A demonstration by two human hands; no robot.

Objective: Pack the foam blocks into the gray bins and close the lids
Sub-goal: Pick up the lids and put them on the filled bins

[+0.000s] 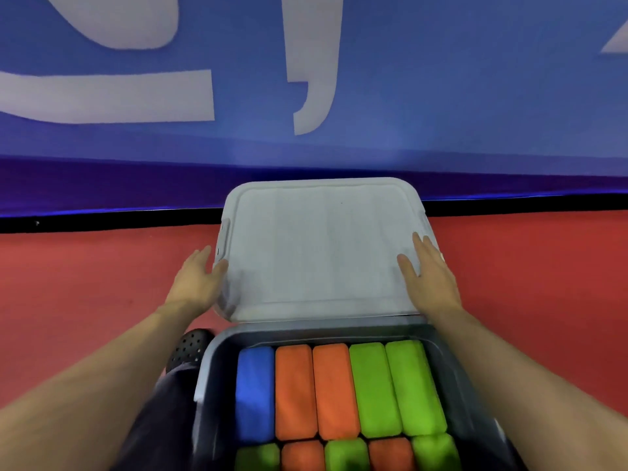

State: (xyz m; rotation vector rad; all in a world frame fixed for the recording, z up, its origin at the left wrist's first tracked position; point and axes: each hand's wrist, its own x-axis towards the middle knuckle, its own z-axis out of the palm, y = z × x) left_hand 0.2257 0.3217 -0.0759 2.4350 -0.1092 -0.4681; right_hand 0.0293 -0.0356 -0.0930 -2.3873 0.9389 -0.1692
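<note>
Beyond the far rim of the gray bin (217, 362), the pale lid (319, 246) stands swung back and open, leaning away toward the blue wall (441, 96), its lower edge meeting the bin's far rim where I take the hinge to be. The bin itself sits on the red floor (85, 283), right up against the person's knee and a black perforated shoe (190, 346). Inside the bin the foam blocks (333, 392) lie packed side by side, touching: one blue at the bin's left wall, two orange next to it, two green toward the bin's right wall, and a nearer row of green and orange only partly in view.

Each grip is apart, with fingers straight. The left hand (198, 280) lies along the lid's left edge, thumb just touching the rim; the right hand (430, 273) rests flat on the lid's face near its right edge. Neither curls round anything.

My guess is the lid is thin plastic, light, a bit springy and smooth, so flat palms could slip; taking it by both side rims should bring it down evenly. The blocks look soft and squashy, sitting about level with the bin's rim, so they should give if the lid presses on them
</note>
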